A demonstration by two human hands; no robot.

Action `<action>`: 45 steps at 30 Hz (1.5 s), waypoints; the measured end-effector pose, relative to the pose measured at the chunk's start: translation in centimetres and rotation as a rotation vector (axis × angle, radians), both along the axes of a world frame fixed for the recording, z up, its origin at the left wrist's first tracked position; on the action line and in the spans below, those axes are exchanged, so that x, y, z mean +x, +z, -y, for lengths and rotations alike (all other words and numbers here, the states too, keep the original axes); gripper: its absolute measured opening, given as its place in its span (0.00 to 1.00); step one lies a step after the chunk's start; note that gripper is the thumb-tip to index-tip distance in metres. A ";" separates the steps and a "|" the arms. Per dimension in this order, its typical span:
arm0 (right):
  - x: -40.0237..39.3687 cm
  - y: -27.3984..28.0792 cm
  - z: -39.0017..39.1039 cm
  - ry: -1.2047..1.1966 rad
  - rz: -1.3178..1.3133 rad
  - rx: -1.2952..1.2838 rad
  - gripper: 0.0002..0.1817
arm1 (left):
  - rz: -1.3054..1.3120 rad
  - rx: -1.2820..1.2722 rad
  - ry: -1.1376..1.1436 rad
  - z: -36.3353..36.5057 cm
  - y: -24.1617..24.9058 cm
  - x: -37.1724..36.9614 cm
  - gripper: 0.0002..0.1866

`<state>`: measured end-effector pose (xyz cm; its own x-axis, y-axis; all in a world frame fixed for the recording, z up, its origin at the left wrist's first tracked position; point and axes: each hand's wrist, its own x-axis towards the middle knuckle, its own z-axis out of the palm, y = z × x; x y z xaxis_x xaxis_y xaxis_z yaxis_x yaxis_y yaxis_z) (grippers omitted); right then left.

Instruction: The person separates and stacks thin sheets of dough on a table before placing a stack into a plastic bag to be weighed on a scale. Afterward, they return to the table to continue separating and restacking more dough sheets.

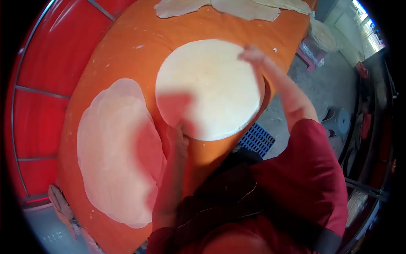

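Observation:
A large round pale sheet (pixel 211 89), like thin dough, lies on the orange cloth-covered table (pixel 127 55). At its lower left edge is my left hand (pixel 182 134), its fingers blurred and partly in shadow. My right hand (pixel 253 55) touches the sheet's upper right edge; motion smears its fingers. Left of the round sheet, several overlapping pale sheets (pixel 114 156) form a long flat pile, partly under a reddish shadow.
More pale sheets (pixel 245 9) lie at the table's far edge. Red panels (pixel 42 118) with metal strips border the left side. On the floor to the right are a blue plastic grate (pixel 257 140) and a pink stool (pixel 308 60) bearing a plastic bag.

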<state>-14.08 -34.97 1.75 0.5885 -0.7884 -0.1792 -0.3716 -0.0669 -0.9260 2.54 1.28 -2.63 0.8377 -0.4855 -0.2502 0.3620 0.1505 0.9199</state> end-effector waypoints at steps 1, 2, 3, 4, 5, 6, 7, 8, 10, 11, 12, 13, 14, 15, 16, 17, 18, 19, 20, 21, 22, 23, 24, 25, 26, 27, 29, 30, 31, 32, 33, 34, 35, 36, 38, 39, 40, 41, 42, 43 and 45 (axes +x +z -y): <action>0.1 -3.8 1.5 -0.041 0.096 0.123 0.24 | -0.030 0.024 0.016 0.4 -1.1 -0.8 0.17; 0.3 -6.0 3.1 -0.084 0.194 0.244 0.25 | -0.057 0.046 0.030 1.1 -1.6 -1.1 0.17; 0.0 -5.3 3.2 -0.048 0.171 0.265 0.25 | -0.059 0.077 0.025 1.7 1.3 -1.9 0.14; -0.4 -3.9 2.3 -0.008 0.144 0.299 0.25 | 0.006 0.152 -0.018 1.0 1.1 -2.2 0.12; -0.4 -2.9 1.7 0.035 0.122 0.321 0.25 | 0.075 0.213 -0.062 0.5 0.9 -1.9 0.10; -0.2 -3.1 2.1 0.033 0.144 0.296 0.24 | 0.157 0.257 -0.098 0.6 0.8 -1.2 0.08; -0.3 -4.1 2.5 0.040 0.165 0.275 0.24 | 0.169 0.219 -0.129 0.5 0.7 -1.1 0.06; -0.2 -4.7 2.7 0.054 0.186 0.259 0.23 | 0.181 0.186 -0.152 0.2 0.5 -1.2 0.05; -0.5 -4.3 2.3 0.070 0.193 0.285 0.22 | 0.220 0.208 -0.151 -0.3 -0.1 -1.4 0.03; -0.3 -4.5 2.3 0.066 0.174 0.282 0.23 | 0.246 0.262 -0.137 -0.2 -0.5 -1.6 0.04; -0.3 -4.5 2.6 0.056 0.154 0.273 0.23 | 0.269 0.310 -0.128 0.0 -0.7 -1.5 0.05; -0.4 -4.6 2.8 0.083 0.169 0.290 0.23 | 0.304 0.459 -0.197 0.0 0.0 -1.4 0.07; -0.4 -4.6 3.0 0.108 0.182 0.306 0.23 | 0.334 0.607 -0.267 0.1 1.0 -1.3 0.09; -0.3 -3.9 2.6 0.107 0.169 0.321 0.22 | 0.358 0.755 -0.338 0.2 1.6 -1.1 0.11; -0.3 -3.3 2.3 0.105 0.155 0.335 0.22 | 0.328 0.701 -0.309 0.0 0.9 -1.0 0.12; -0.2 -3.1 2.3 0.114 0.147 0.342 0.22 | 0.298 0.647 -0.281 -0.2 -0.4 -1.1 0.14; -0.3 -3.1 2.5 0.125 0.136 0.348 0.21 | 0.266 0.591 -0.251 -0.4 -1.5 -1.4 0.16; -0.3 -3.1 2.8 0.135 0.123 0.354 0.21 | 0.300 0.630 -0.222 -0.1 -1.3 -1.9 0.15; -0.2 -3.1 3.0 0.153 0.102 0.348 0.22 | 0.334 0.667 -0.196 0.3 -0.6 -2.3 0.15; -0.2 -3.1 3.2 0.169 0.082 0.342 0.22 | 0.368 0.705 -0.171 0.6 0.1 -2.4 0.14; -0.3 -3.0 3.2 0.183 0.059 0.334 0.23 | 0.397 0.830 -0.202 0.5 0.9 -2.3 0.15; -0.3 -2.5 3.3 0.203 0.023 0.309 0.23 | 0.421 0.955 -0.233 0.5 1.6 -2.2 0.16; -0.2 -1.9 3.3 0.223 -0.012 0.282 0.23 | 0.442 1.082 -0.265 0.4 2.2 -2.0 0.18; 0.0 -1.2 2.9 0.243 -0.045 0.256 0.23 | 0.580 1.018 -0.142 0.3 2.6 -1.7 0.18; 0.3 0.1 1.6 0.172 -0.025 0.148 0.23 | 0.716 0.956 -0.021 0.1 2.9 -1.4 0.19; 0.6 1.8 -0.5 0.101 -0.005 0.043 0.24 | 0.846 0.895 0.099 -0.1 3.0 -1.1 0.20; 0.5 2.3 -2.2 0.020 0.030 -0.004 0.25 | 0.643 0.712 -0.026 0.6 -1.5 1.8 0.28; 0.4 1.5 -2.2 0.007 0.046 0.052 0.26 | 0.546 0.612 -0.086 0.9 -3.0 2.7 0.32; 0.2 0.7 -1.9 -0.010 0.064 0.108 0.28 | 0.562 0.674 -0.053 1.4 -2.3 2.3 0.33; -0.2 -0.5 -1.2 -0.014 0.110 0.125 0.28 | 0.576 0.736 -0.020 1.8 -1.5 1.9 0.34; -0.6 -1.9 -0.2 -0.018 0.155 0.145 0.29 | 0.571 0.821 -0.039 2.1 0.2 1.1 0.35; -0.9 -2.5 0.3 -0.022 0.199 0.169 0.30 | 0.562 0.908 -0.059 2.3 1.4 0.4 0.36; -0.8 -2.4 0.1 -0.008 0.177 0.202 0.31 | 0.498 0.880 -0.021 2.7 2.0 0.0 0.37; -0.8 -2.6 0.1 -0.036 0.182 0.168 0.31 | 0.495 0.872 -0.013 2.9 2.2 -0.1 0.37; -0.9 -4.0 0.5 -0.081 0.193 0.100 0.31 | 0.489 0.860 0.014 2.8 2.2 -0.1 0.37; -1.7 -5.5 1.3 0.001 0.399 0.205 0.28 | 0.545 0.853 0.013 2.6 1.6 0.2 0.38; -1.0 -2.5 -0.6 0.064 0.328 0.290 0.23 | 0.537 0.803 -0.079 1.8 2.4 0.7 0.35; -1.1 -2.6 -0.1 0.150 0.331 0.267 0.21 | 0.630 0.842 0.051 1.7 1.3 0.3 0.35; -1.4 -4.8 3.1 0.249 0.293 0.143 0.17 | 0.718 0.890 0.183 1.2 0.1 0.1 0.34; -1.6 -4.8 4.8 0.225 0.053 -0.173 0.14 | 0.569 0.747 0.106 -0.9 1.3 1.0 0.34; 0.8 -2.8 4.7 0.256 -0.026 -0.661 0.15 | 0.680 0.773 0.067 -6.7 5.6 1.5 0.31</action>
